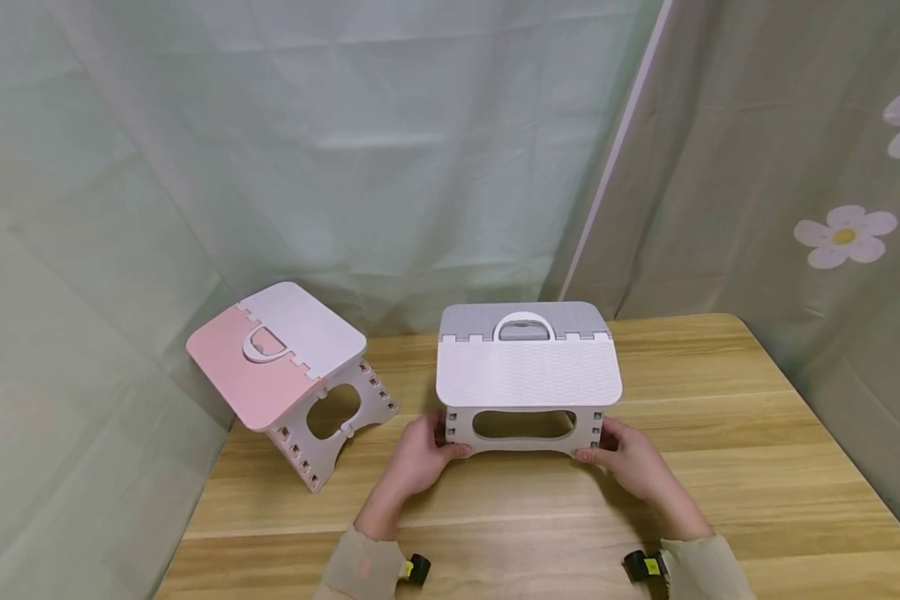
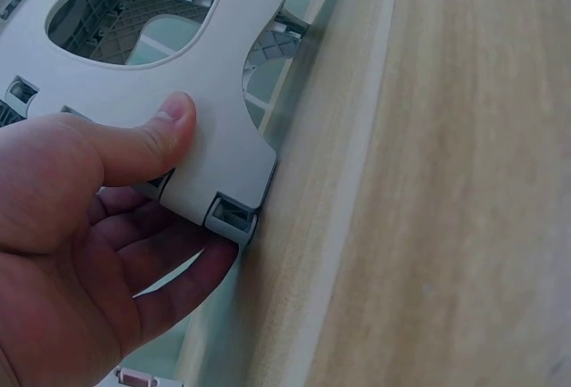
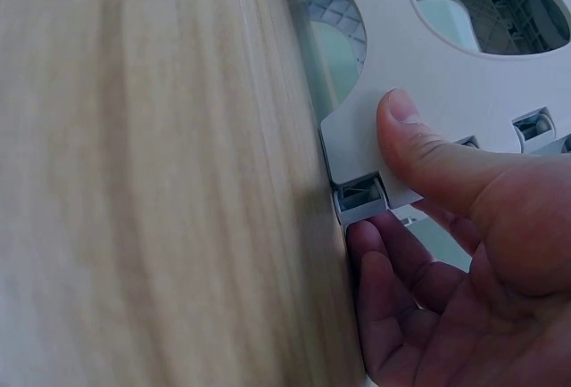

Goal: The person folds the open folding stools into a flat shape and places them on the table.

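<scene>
A grey and white folding step stool (image 1: 528, 371) stands unfolded on the wooden table, its white carrying handle on top. My left hand (image 1: 420, 457) grips its left leg low down, thumb on the front panel and fingers curled behind the edge. On the other side my right hand (image 1: 633, 460) holds the right leg the same way. Both wrist views show the thumb flat on the pale leg panel (image 2: 210, 128), near the foot. In the right wrist view, the fingers bend under the leg's side (image 3: 357, 160).
A pink and white folding stool (image 1: 277, 354) stands unfolded and angled at the table's left. The wooden table (image 1: 525, 533) reaches back to pale green curtains (image 1: 390, 167). White flowers (image 1: 845, 237) are printed on the right curtain.
</scene>
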A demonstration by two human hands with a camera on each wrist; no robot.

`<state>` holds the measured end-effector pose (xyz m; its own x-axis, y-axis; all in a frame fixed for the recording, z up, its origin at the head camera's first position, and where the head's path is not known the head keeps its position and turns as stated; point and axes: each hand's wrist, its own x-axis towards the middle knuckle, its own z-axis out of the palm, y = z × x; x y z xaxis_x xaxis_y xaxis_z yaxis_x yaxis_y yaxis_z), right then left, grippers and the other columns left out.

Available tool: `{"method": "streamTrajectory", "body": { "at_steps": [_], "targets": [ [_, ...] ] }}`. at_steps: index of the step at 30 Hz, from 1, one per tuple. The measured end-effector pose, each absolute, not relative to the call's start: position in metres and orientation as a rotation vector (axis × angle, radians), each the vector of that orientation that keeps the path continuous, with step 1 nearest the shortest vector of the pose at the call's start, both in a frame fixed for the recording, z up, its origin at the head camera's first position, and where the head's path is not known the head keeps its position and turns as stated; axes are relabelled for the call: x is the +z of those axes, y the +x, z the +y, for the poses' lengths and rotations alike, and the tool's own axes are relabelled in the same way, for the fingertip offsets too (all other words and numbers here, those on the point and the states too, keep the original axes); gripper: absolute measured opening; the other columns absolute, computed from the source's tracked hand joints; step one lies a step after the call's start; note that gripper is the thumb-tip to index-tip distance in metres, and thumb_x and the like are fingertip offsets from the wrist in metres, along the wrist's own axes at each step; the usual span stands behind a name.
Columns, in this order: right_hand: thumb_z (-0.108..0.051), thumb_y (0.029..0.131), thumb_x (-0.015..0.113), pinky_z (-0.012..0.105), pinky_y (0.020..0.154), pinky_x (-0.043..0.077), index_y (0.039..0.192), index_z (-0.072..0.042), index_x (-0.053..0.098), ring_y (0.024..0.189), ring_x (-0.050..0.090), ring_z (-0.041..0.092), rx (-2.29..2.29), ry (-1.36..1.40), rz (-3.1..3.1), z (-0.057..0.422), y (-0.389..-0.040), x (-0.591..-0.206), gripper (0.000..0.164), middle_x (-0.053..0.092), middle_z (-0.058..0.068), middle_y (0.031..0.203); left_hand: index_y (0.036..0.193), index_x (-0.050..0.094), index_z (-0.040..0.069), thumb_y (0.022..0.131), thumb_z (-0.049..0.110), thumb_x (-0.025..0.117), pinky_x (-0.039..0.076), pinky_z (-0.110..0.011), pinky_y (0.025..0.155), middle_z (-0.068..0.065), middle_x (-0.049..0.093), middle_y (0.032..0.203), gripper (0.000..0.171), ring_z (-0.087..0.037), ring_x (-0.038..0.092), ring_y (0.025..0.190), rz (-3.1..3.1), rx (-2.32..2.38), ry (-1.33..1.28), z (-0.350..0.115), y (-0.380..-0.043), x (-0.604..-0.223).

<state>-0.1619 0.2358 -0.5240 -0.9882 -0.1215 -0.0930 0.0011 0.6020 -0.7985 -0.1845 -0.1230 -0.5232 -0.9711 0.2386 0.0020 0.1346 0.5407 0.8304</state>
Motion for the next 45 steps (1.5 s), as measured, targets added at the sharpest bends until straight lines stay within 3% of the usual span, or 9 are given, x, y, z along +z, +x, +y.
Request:
{"method": "streamTrajectory", "body": {
  "at_steps": [45],
  "targets": [
    [-0.029,0.093,0.085,0.040,0.085,0.051,0.134,0.003,0.067,0.096,0.067,0.020,-1.306,-0.125,2.721,0.2338,-0.1621,-0.5241,0.055,0.076,0.005,0.107,0.126,0.063,-0.002,0.092,0.014,0.087,0.057,-0.046,0.091,-0.012,0.071,0.116,0.045,-0.022,0.067,0.104,2.671,1.405,0.348,-0.1223,-0.1851,-0.5242]
  ]
}}
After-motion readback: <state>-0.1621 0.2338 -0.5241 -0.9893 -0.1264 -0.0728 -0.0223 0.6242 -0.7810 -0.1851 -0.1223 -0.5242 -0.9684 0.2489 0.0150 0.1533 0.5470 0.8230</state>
